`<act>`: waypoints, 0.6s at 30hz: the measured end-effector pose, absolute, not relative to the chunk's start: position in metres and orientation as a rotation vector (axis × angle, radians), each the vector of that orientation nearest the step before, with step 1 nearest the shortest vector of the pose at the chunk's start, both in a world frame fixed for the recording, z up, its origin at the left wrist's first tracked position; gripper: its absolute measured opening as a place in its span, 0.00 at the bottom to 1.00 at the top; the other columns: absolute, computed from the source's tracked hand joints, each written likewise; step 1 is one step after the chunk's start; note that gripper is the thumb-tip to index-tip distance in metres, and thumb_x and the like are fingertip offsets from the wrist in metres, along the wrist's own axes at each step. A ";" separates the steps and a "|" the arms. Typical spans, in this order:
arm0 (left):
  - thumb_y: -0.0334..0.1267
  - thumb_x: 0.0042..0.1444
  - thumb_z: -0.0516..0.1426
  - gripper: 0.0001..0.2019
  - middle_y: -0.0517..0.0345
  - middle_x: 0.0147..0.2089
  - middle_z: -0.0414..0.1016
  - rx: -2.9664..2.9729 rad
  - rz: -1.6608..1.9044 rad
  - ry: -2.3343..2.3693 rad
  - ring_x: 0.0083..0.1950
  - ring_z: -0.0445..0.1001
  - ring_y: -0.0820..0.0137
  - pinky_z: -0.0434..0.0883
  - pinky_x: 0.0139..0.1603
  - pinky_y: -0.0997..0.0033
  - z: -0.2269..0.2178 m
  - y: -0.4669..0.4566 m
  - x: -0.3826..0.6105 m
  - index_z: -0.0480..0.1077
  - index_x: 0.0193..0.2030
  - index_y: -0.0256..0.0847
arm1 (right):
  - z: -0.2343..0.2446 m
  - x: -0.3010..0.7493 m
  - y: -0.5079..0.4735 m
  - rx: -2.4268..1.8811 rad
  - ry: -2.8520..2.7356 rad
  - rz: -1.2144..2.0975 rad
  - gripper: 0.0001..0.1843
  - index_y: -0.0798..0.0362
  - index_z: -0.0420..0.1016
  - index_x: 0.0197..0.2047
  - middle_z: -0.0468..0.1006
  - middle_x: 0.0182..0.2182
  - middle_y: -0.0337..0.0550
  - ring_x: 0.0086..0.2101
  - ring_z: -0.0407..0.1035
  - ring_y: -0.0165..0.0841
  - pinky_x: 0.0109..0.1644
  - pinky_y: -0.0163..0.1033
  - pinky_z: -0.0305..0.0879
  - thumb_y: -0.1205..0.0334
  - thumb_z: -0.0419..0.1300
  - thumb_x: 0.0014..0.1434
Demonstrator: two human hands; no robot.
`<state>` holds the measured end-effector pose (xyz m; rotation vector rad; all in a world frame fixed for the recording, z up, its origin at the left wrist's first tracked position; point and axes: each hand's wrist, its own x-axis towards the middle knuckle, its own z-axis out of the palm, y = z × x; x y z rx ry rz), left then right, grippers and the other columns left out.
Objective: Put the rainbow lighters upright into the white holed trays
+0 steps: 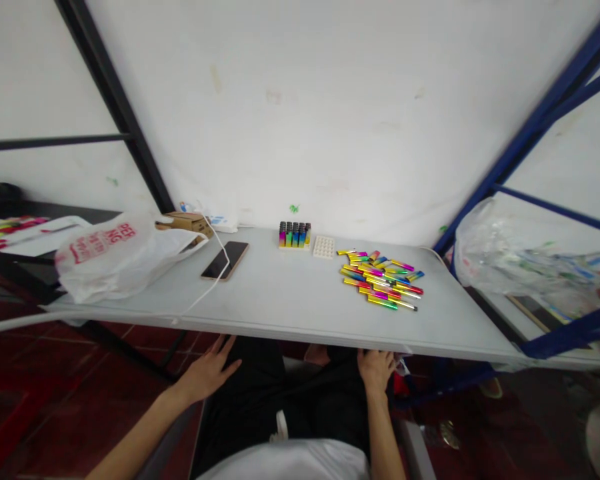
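My left hand (pixel 209 371) hangs below the front edge of the white table (pixel 290 300), fingers spread, holding nothing. My right hand (pixel 376 371) rests on my lap under the table edge; its fingertips are hidden by the edge. On the table lies a heap of several rainbow-coloured lighters (pixel 381 279). Behind it stand a small white tray (pixel 323 246) with holes and a tray of upright lighters (pixel 295 235). Both hands are well short of these.
A phone (pixel 225 260) with a white cable (pixel 205 293) lies left of centre. A white plastic bag with red print (pixel 111 252) and a cardboard box (pixel 186 222) sit at the left. A clear plastic bag (pixel 525 263) and blue metal frame (pixel 530 127) stand at the right.
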<state>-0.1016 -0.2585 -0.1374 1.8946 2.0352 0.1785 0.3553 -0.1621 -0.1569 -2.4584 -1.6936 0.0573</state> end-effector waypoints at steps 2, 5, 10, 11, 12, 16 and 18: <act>0.59 0.75 0.50 0.43 0.34 0.89 0.58 1.867 0.204 1.992 0.85 0.67 0.42 0.70 0.83 0.44 -0.137 -0.260 -0.105 0.60 0.87 0.33 | -0.153 0.353 -0.157 -2.436 -1.692 0.083 0.29 0.69 0.82 0.69 0.81 0.63 0.81 0.66 0.75 0.65 0.72 0.66 0.67 0.59 0.58 0.74; 0.56 0.76 0.50 0.40 0.41 0.89 0.59 1.871 0.273 1.916 0.85 0.68 0.45 0.67 0.85 0.47 -0.134 -0.258 -0.111 0.61 0.87 0.37 | -0.153 0.355 -0.152 -2.417 -1.611 0.090 0.31 0.69 0.80 0.71 0.79 0.65 0.82 0.65 0.74 0.67 0.69 0.69 0.69 0.58 0.58 0.73; 0.52 0.74 0.54 0.38 0.47 0.85 0.69 1.884 0.355 1.873 0.84 0.70 0.47 0.65 0.86 0.47 -0.125 -0.257 -0.108 0.64 0.86 0.42 | -0.158 0.363 -0.154 -2.409 -1.533 0.084 0.28 0.70 0.83 0.65 0.77 0.65 0.87 0.66 0.73 0.71 0.66 0.70 0.71 0.59 0.59 0.72; 0.52 0.74 0.55 0.38 0.47 0.84 0.70 1.878 0.360 1.870 0.84 0.70 0.47 0.65 0.86 0.47 -0.123 -0.257 -0.107 0.64 0.86 0.42 | -0.158 0.363 -0.155 -2.409 -1.539 0.092 0.28 0.71 0.83 0.65 0.77 0.65 0.87 0.66 0.73 0.71 0.67 0.70 0.71 0.59 0.59 0.72; 0.51 0.74 0.54 0.37 0.48 0.84 0.71 1.871 0.361 1.867 0.84 0.70 0.47 0.65 0.86 0.47 -0.122 -0.257 -0.106 0.64 0.86 0.42 | -0.158 0.364 -0.155 -2.410 -1.546 0.106 0.28 0.72 0.83 0.66 0.77 0.65 0.87 0.66 0.73 0.70 0.67 0.69 0.71 0.59 0.59 0.72; 0.52 0.74 0.53 0.36 0.45 0.83 0.72 1.849 0.324 1.875 0.84 0.69 0.46 0.65 0.86 0.47 -0.121 -0.257 -0.104 0.67 0.84 0.39 | -0.155 0.357 -0.152 -2.382 -1.576 0.178 0.32 0.72 0.79 0.71 0.79 0.66 0.83 0.67 0.74 0.66 0.71 0.65 0.71 0.59 0.57 0.73; 0.52 0.74 0.53 0.35 0.43 0.82 0.74 1.844 0.304 1.879 0.83 0.72 0.46 0.67 0.85 0.47 -0.122 -0.257 -0.103 0.71 0.82 0.38 | -0.153 0.350 -0.151 -2.346 -1.588 0.195 0.33 0.70 0.78 0.73 0.78 0.68 0.80 0.68 0.74 0.66 0.72 0.65 0.70 0.59 0.57 0.73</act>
